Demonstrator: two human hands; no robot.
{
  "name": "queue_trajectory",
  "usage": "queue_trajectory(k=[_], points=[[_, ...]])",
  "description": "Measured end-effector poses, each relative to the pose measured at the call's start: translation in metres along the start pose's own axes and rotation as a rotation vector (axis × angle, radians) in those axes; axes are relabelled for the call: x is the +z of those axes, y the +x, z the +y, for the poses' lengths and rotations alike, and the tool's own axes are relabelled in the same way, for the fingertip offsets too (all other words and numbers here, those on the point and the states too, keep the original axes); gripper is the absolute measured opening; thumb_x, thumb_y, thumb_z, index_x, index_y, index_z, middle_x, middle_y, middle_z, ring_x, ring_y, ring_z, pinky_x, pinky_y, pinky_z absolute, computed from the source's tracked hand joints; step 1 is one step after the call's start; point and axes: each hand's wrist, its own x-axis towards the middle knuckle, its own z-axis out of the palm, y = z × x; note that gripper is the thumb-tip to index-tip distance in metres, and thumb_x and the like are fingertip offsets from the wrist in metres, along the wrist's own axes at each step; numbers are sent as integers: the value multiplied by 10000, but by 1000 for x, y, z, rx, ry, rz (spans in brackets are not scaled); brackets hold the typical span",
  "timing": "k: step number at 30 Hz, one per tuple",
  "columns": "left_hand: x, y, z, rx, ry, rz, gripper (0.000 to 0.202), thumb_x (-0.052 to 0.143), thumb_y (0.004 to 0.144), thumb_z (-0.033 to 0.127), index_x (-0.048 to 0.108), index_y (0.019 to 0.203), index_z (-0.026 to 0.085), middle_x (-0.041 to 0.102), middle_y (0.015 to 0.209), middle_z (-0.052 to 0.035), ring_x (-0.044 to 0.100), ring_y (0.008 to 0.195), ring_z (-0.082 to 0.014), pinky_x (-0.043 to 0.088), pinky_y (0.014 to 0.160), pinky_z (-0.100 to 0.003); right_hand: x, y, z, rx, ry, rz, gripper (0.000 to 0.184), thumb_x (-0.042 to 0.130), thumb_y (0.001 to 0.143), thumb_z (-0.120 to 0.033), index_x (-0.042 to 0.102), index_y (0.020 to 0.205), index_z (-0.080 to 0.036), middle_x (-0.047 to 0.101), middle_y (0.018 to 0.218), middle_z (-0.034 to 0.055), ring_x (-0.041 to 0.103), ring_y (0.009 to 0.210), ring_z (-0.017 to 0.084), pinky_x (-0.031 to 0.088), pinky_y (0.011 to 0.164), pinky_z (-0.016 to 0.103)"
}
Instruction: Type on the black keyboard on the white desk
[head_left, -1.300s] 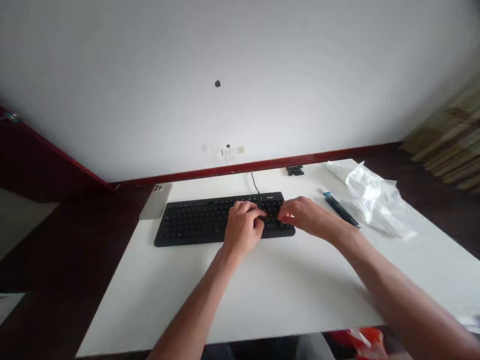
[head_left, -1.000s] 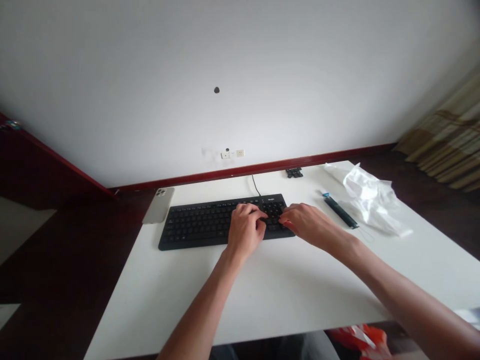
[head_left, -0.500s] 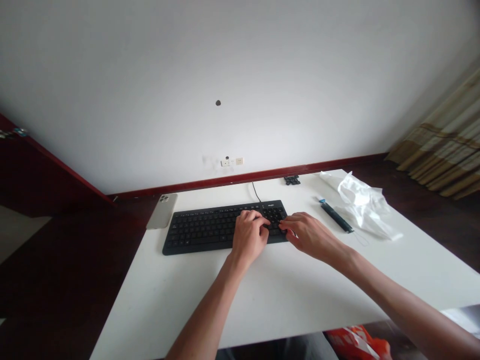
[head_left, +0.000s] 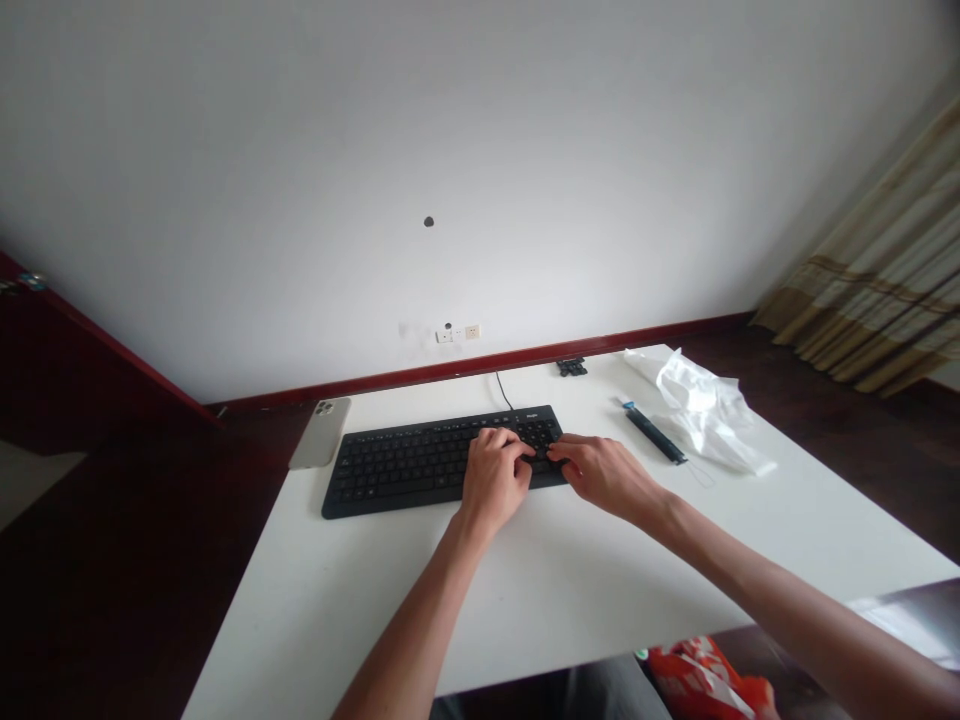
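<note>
My left hand [head_left: 495, 480] and my right hand [head_left: 606, 473] are resting curved and open, gripping nothing, both touching the keys of a black rectangular keyboard [head_left: 405, 475] on a white flat table [head_left: 570, 590]; a silver smartphone [head_left: 320, 432] is lying left of it, and a slim dark blue-tipped case [head_left: 655, 435] and crumpled white plastic [head_left: 701, 412] are lying to the right

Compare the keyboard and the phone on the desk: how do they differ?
The keyboard is black and long; the phone is pale metallic and far smaller. The keyboard lies roughly square to the far edge of the white table, while the phone sits skewed beside its left end. A black cable leaves the keyboard; none shows on the phone. Both lie flat on the table.
</note>
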Motion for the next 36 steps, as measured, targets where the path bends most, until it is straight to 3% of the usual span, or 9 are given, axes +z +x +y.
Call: queue_trajectory(k=[7,12,16,20,23,26,31,36], points=[[-1,1,0,-13,6,9,317,592,854,39,780,999,250,701,1075,-44,570,1076,-243,489,969,-422,12,-3,-1,9,2,40,364,455,924,-104,778,1046,-220,739,992,36,629,655,135,369,557,275],[0,1,2,23,29,14,335,595,854,40,765,1048,252,706,1094,-38,576,1091,-244,493,965,-428,19,-1,6,22,192,143,330,452,932,-140,767,956,-233,748,973,17,640,695,148,445,647,277],[4,-1,8,58,57,7,356,596,869,58,756,1113,263,700,1099,-46,576,1094,-253,496,961,-439,28,6,28,63,387,337,295,475,918,-169,753,989,-237,760,1032,19,608,667,138,496,731,293],[9,-4,17,76,61,-8,364,619,882,100,732,1187,264,671,1115,-57,572,1086,-255,500,956,-442,36,22,66,247,361,489,338,525,867,-201,727,1138,-223,747,1005,33,631,734,165,508,762,316],[13,-7,25,92,59,-49,386,646,884,142,708,1243,270,648,1131,-64,568,1076,-262,500,951,-452,41,39,93,364,360,474,458,546,830,-212,672,1270,-198,730,1034,44,637,728,160,515,773,316],[15,-8,29,86,62,-70,403,658,881,157,696,1266,268,633,1145,-66,564,1068,-265,497,958,-467,43,55,107,389,307,443,508,533,862,-234,616,1360,-178,723,1096,69,637,711,156,507,768,315],[17,-7,30,54,55,-66,388,653,869,128,717,1223,271,627,1114,-69,570,1056,-263,501,946,-461,41,81,101,434,52,357,535,468,946,-290,555,1469,-217,730,1185,105,679,802,222,478,722,327],[17,-7,30,66,64,-81,403,664,857,131,698,1232,275,631,1128,-68,566,1065,-272,499,948,-470,38,101,90,498,-5,282,575,452,962,-313,512,1532,-267,727,1282,110,720,868,262,491,754,350]])
